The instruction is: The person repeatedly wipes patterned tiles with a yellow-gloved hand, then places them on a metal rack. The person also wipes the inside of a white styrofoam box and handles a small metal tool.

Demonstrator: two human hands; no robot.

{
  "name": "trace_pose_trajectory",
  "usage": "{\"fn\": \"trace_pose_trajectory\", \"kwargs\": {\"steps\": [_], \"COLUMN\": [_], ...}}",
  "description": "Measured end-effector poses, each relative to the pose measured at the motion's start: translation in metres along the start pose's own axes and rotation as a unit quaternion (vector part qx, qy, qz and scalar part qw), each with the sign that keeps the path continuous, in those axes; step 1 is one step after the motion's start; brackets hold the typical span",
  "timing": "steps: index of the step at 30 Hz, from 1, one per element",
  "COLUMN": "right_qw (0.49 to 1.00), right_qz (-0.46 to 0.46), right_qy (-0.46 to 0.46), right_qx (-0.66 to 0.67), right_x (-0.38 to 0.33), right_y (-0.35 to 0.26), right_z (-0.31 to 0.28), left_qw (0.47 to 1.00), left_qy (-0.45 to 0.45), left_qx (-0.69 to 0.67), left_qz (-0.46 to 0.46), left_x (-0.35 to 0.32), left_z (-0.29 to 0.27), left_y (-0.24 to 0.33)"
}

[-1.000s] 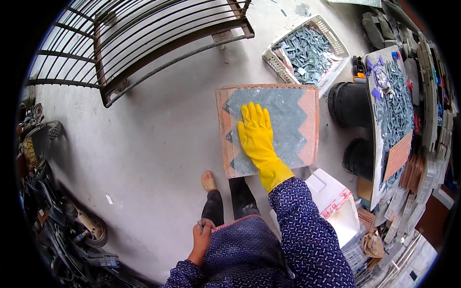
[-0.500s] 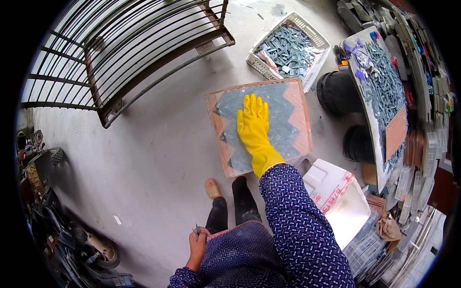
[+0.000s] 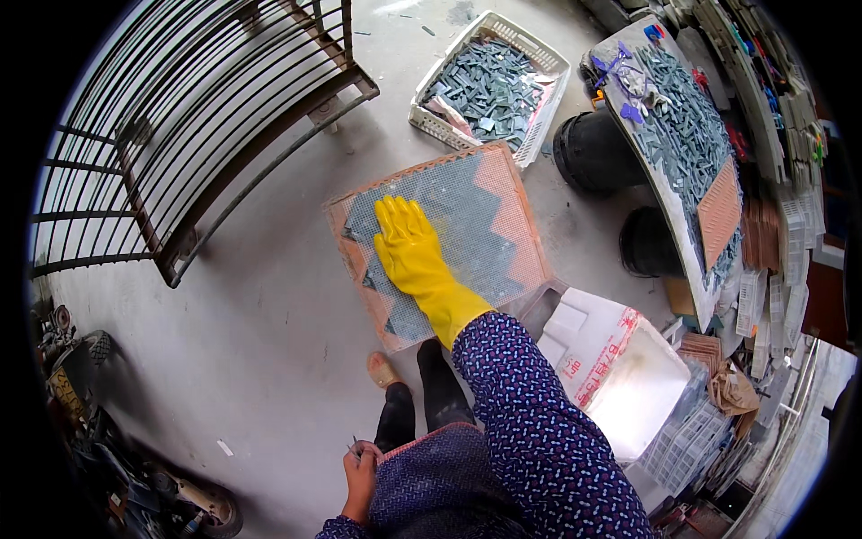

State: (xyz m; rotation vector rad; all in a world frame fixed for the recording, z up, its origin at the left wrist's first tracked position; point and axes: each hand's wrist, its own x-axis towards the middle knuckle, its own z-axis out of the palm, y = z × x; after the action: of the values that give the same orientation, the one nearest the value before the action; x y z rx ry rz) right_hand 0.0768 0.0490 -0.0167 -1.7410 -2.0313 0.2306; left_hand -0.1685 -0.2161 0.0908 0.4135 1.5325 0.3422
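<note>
In a yellow rubber glove, my right hand lies flat, fingers stretched out, on the left part of a mesh-covered mosaic tile sheet. The sheet shows a dark grey zigzag field with orange-pink borders and sits in an orange tray. My bare left hand is closed near my waist, by the apron's pink edge. Thin grey tile pieces stick out from its fingers; how many it holds is hidden.
Beyond the sheet stands a white plastic crate of grey tile strips. At right, a table bears more strips, near black buckets. A white foam box stands close on my right. A metal rack is at left, a motorbike lower left.
My gloved right hand has slid left across the mosaic sheet, from its upper middle to its left part. The view has turned slightly. My left hand stays closed near my waist.
</note>
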Motion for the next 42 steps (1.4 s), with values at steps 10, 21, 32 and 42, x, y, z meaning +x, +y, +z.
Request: {"fn": "trace_pose_trajectory", "kwargs": {"steps": [10,21,32,42], "right_qw": [0.994,0.978,0.987,0.957], "right_qz": [0.083,-0.053,0.111,0.273], "right_qy": [-0.02,-0.151,-0.112,-0.074], "right_qx": [-0.062,0.131,-0.015,-0.063], "right_x": [0.021,-0.05,-0.067,-0.135], "right_y": [0.098,0.016,0.082,0.034], "right_z": [-0.045,-0.039,-0.079,-0.066], "left_qw": [0.998,0.999,0.999,0.995], "left_qy": [-0.01,-0.052,-0.041,-0.066], "left_qx": [0.054,0.004,0.023,0.072], "left_qz": [0.001,-0.014,-0.008,-0.003], "left_x": [0.013,0.023,0.029,0.012], "left_z": [0.023,0.058,0.041,0.032], "left_y": [0.02,0.031,0.042,0.031]}}
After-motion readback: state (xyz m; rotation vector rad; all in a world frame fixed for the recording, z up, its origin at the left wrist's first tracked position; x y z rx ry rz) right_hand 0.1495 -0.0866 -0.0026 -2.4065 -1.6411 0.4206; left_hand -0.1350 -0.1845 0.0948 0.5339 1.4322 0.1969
